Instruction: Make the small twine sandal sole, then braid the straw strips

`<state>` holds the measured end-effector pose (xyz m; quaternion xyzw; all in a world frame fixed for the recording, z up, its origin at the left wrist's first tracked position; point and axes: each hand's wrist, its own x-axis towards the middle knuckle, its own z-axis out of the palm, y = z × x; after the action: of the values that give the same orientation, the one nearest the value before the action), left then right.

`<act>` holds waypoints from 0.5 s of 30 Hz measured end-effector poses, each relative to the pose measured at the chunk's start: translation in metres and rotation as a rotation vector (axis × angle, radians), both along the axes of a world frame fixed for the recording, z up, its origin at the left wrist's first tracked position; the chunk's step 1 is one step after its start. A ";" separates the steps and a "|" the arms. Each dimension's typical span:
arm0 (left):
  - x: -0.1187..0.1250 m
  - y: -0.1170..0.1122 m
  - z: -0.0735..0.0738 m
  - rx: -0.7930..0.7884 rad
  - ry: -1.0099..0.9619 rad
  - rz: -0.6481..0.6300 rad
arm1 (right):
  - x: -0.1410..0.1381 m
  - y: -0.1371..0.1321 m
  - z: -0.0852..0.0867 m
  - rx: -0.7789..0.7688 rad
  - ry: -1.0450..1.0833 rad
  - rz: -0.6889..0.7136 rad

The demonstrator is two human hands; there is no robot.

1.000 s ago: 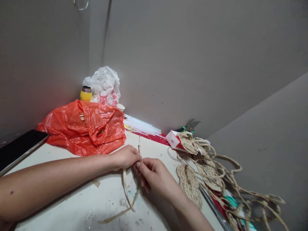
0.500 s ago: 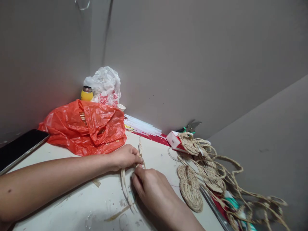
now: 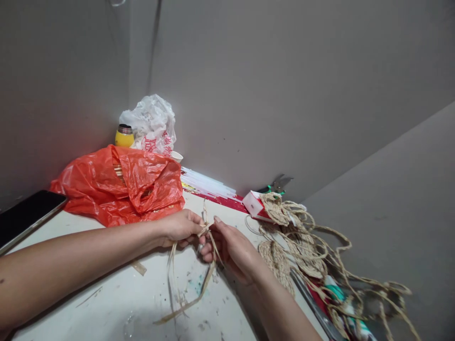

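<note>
My left hand [image 3: 182,228] pinches pale straw strands [image 3: 206,229] between thumb and fingers, above the white table. Close beside it, my right hand [image 3: 229,244] is closed on the same strands, its thumb pointing up at the crossing. A short braided end sticks up beyond the fingers. Loose tails hang below both hands, and one long strip [image 3: 199,296] trails down over the tabletop. Right of my right hand lies a coiled, sole-shaped piece of braided straw [image 3: 275,263], partly covered by my wrist.
A red plastic bag [image 3: 121,184] lies beyond my left forearm, with a phone [image 3: 30,215] at far left. Behind stand a yellow jar [image 3: 124,136] and a white bag [image 3: 152,123]. Straw cords [image 3: 313,246], a red-and-white box [image 3: 253,203] and pliers [image 3: 279,183] are at right.
My right hand has turned from knuckles-up to thumb-up and now holds the strands at the crossing. The long strip has shifted with it. The view has moved slightly.
</note>
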<state>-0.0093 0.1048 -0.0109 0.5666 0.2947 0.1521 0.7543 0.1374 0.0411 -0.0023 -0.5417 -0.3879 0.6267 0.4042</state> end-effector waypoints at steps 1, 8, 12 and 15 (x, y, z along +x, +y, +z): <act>-0.001 0.000 0.001 0.010 0.000 -0.014 | 0.000 0.000 -0.001 -0.042 0.042 0.017; -0.002 0.002 0.007 0.113 0.115 -0.011 | 0.009 0.005 -0.003 -0.037 -0.109 0.045; -0.002 0.002 0.001 0.292 0.218 -0.053 | 0.011 0.008 -0.011 0.048 -0.343 0.152; -0.004 0.004 -0.003 0.410 0.269 -0.096 | 0.011 0.008 -0.013 0.036 -0.405 0.218</act>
<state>-0.0128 0.1085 -0.0136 0.7362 0.3283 0.0957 0.5840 0.1483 0.0495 -0.0150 -0.6041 -0.5284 0.5382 0.2573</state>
